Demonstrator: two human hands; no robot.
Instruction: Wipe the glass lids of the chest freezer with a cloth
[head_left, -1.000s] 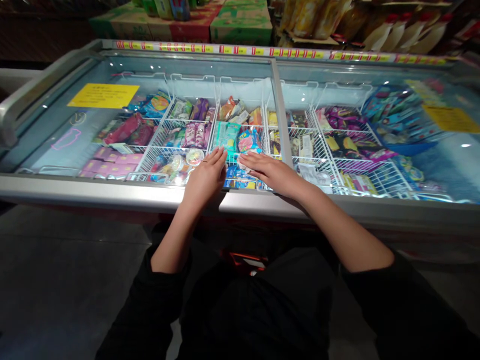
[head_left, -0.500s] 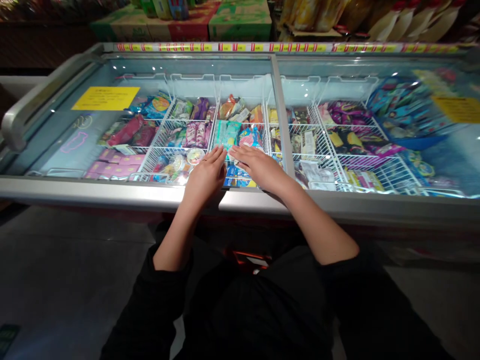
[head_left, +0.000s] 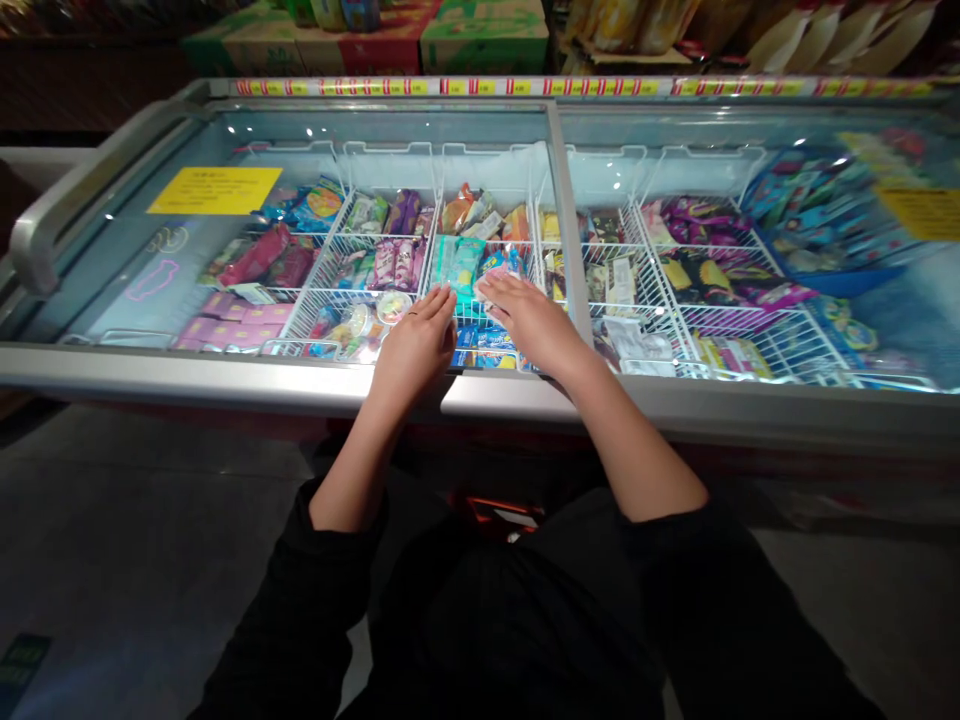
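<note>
A long chest freezer (head_left: 225, 372) with a glass top spans the view. Over its front edge, near the middle, my left hand (head_left: 420, 335) rests with fingers stretched out and nothing held. Beside it on the right, my right hand (head_left: 529, 320) is flat with its fingers extended forward, also holding nothing. Whether the palms touch the glass or hover just above it, I cannot tell. Beyond the fingertips lie teal packets (head_left: 457, 258) in a white wire basket (head_left: 442, 160). Blue packets (head_left: 480, 340) show between the hands.
Pink boxes (head_left: 240, 315) and frozen packets fill other baskets. A yellow notice (head_left: 214, 190) sits on the glass at left. Price labels (head_left: 450, 87) line the rear edge, with cardboard boxes (head_left: 480, 35) behind. A raised grey handle (head_left: 45, 230) bounds the left end.
My right hand has shifted slightly right, widening the gap between the hands. My left hand stays nearly in place. The camera view has moved a little.
</note>
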